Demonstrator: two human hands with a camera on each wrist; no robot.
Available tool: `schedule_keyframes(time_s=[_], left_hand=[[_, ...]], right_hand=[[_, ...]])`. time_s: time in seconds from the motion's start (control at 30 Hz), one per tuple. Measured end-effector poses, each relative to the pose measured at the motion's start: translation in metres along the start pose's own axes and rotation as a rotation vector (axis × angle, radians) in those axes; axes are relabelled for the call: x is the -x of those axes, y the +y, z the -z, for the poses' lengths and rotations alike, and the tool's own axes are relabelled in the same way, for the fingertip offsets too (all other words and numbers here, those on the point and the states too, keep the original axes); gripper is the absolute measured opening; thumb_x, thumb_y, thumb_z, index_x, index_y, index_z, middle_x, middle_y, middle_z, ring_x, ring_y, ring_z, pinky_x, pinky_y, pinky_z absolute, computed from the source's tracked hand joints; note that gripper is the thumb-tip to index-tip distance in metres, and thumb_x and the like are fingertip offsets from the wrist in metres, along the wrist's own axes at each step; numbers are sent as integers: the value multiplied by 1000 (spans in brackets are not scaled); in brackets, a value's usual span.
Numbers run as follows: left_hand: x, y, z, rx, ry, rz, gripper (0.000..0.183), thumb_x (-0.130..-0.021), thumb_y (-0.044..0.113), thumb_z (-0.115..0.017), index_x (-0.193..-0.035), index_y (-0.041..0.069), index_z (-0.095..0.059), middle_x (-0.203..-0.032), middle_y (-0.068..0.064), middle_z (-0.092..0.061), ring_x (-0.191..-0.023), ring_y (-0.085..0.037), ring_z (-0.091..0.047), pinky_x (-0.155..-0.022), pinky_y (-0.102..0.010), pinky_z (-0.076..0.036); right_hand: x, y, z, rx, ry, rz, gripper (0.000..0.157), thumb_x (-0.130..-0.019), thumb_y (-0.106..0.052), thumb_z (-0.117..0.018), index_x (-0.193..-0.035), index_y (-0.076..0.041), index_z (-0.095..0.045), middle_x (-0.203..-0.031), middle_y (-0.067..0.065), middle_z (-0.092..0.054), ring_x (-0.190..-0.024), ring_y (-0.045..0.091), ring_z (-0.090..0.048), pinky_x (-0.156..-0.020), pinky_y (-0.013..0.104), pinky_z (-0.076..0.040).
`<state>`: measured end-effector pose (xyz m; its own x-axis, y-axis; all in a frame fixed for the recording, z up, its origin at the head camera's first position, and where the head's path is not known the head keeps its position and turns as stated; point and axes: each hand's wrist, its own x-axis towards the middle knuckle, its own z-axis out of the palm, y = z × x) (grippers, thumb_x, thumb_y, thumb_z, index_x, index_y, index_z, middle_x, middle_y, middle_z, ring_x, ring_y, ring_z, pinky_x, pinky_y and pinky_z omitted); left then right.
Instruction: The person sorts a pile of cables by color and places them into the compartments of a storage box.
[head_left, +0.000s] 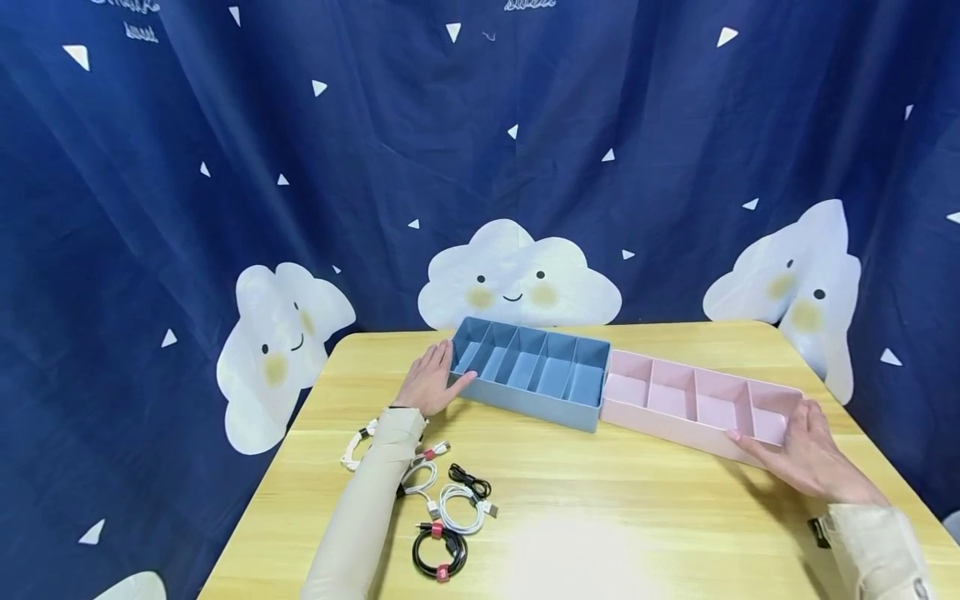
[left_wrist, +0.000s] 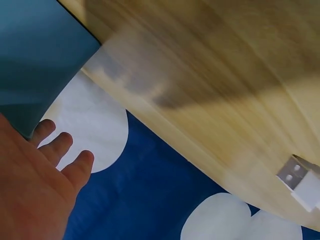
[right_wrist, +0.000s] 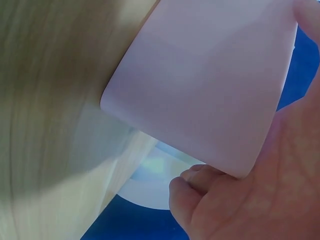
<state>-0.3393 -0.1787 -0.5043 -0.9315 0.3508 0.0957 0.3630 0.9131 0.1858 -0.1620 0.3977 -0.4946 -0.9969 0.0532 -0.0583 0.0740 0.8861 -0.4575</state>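
A blue storage box (head_left: 532,403) with several compartments sits toward the back of the table. My left hand (head_left: 429,379) holds its left end, thumb by the front wall and fingers along the end wall. In the left wrist view, fingertips (left_wrist: 57,147) show past the blue box's (left_wrist: 40,55) corner. A pink storage box (head_left: 675,426), also divided, lies to the right, its left end against or very close to the blue one. My right hand (head_left: 810,450) grips its right end, thumb at the front rim. In the right wrist view, fingers (right_wrist: 185,200) curl round the pink box's (right_wrist: 200,90) far corner.
Several coiled cables lie at the table's left front: a black one with red ties (head_left: 416,560), a white one (head_left: 444,510), a small black one (head_left: 471,478) and others partly under my left forearm. A blue cloud-print curtain (head_left: 480,150) hangs behind the wooden table (head_left: 675,533).
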Motion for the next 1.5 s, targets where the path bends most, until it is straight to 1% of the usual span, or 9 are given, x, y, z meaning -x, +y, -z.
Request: schedule_keyframes(time_s=[0.2,0.4,0.53,0.73,0.9,0.97,1.23,1.33,1.5], left_hand=[[9,0,3,27,5,13,95,-102,70,-35,-164,0,-15,-172,-18,-19,-159,-39,-23,-128,-55,-24],[20,-1,4,25,20,34,95,-102,69,-35,-164,-1,-17,-172,-19,-19,-160,-39,-22,-128,-54,-23],[26,0,6,39,21,50,95,-102,69,-37,-163,-1,-17,-172,-20,-18,-160,-39,-19,-129,-54,-21],[34,-2,8,52,15,74,95,-103,68,-38,-163,-2,-16,-172,-20,-17,-161,-41,-16,-128,-58,-21],[39,-4,8,56,1,100,96,-102,70,-37,-164,-1,-16,-172,-21,-16,-161,-41,-15,-128,-58,-20],[41,-4,8,60,-1,106,97,-102,70,-36,-164,-1,-15,-173,-21,-16,-161,-41,-14,-129,-58,-19],[49,-8,8,83,-2,128,98,-101,70,-37,-164,-1,-14,-173,-22,-15,-161,-43,-12,-128,-61,-17],[49,-9,9,73,6,124,98,-101,70,-37,-164,-2,-16,-172,-23,-17,-160,-45,-14,-126,-64,-18],[51,-14,10,34,49,122,98,-100,71,-37,-162,-4,-22,-169,-25,-25,-157,-48,-22,-123,-67,-24]], right_hand=[[-2,-2,1,8,0,25,126,-97,-65,-51,-146,26,21,-152,56,14,-142,72,0,-109,82,-20],[-7,-5,3,6,-33,38,127,-98,-66,-50,-147,24,24,-152,56,17,-142,72,1,-106,83,-22],[-11,-7,1,19,8,71,124,-96,-63,-56,-147,28,10,-148,55,-4,-135,68,-20,-105,79,-30],[-16,-8,-1,25,15,97,120,-95,-62,-58,-146,30,1,-141,50,-15,-125,63,-29,-102,76,-34],[-21,-9,-4,21,19,126,118,-96,-61,-58,-146,30,-2,-141,51,-18,-129,62,-27,-105,76,-32],[-22,-9,-5,19,3,124,121,-96,-61,-57,-148,30,5,-147,53,-12,-136,64,-21,-107,78,-29],[-28,-8,-7,19,3,157,119,-96,-60,-58,-151,26,4,-147,51,-16,-133,63,-27,-105,77,-32],[-29,-8,-6,23,-10,153,121,-96,-60,-57,-151,26,8,-150,53,-11,-135,65,-25,-106,78,-31],[-32,-8,-4,17,-10,168,120,-97,-59,-57,-150,27,6,-152,53,-8,-139,65,-22,-108,77,-29]])
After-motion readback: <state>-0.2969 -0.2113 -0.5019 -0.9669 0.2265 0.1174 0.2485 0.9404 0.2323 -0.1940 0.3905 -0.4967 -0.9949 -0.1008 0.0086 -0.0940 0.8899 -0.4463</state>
